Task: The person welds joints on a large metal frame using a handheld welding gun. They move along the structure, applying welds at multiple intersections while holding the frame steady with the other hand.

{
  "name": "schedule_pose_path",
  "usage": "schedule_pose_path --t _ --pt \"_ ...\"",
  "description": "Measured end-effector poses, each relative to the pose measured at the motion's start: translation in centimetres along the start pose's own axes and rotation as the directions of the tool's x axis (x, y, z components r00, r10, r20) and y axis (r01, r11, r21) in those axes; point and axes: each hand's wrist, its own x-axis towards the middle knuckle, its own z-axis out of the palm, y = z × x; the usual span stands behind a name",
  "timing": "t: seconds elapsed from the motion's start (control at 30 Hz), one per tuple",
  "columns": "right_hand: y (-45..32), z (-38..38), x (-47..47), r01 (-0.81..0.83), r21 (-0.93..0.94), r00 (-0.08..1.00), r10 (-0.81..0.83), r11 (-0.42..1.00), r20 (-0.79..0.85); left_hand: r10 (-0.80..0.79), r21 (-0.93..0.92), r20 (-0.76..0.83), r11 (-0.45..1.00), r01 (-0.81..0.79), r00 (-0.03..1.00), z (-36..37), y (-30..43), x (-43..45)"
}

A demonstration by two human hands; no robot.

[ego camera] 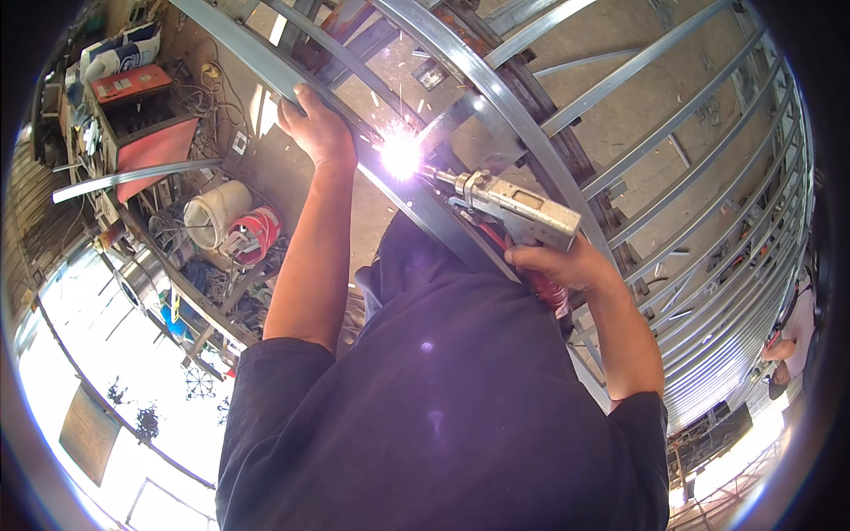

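A bright welding arc with flying sparks burns on the metal tube frame, at the tip of a welding gun. My right hand grips that gun by its handle, and a red hose hangs beneath it. My left hand is bare and rests on a long grey metal tube, left of the arc, with its fingers over the tube's edge. A curved metal tube runs just beyond the arc. The glare hides the joint itself.
Many parallel metal bars fill the right side. At left stand a red metal box, a white bucket and a red bucket. Cables lie on the floor. Another person is at the far right edge.
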Motion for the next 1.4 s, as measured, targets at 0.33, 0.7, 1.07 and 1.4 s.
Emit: schedule_pose_path --t 0.33,0.7,1.07,1.4 --pt "0.3 -0.4 -1.8 0.026 0.038 1.000 -0.026 0.999 -0.014 0.205 0.122 -0.077 0.973 -0.195 0.976 0.1 -1.4 0.9" --pt "5.3 -3.3 -5.1 0.050 -0.079 0.999 -0.049 0.996 0.015 0.045 0.037 -0.010 0.998 -0.044 0.999 -0.1 -1.0 1.2" --pt "5.7 -3.1 -5.1 0.037 -0.051 0.999 -0.037 0.998 0.012 0.051 0.121 -0.032 0.992 -0.046 0.998 -0.1 -0.2 0.6" --pt "5.3 -2.8 -5.2 0.057 -0.089 0.998 -0.059 0.994 -0.019 -0.025 0.051 -0.005 0.998 0.025 1.000 -0.1 0.4 0.3"
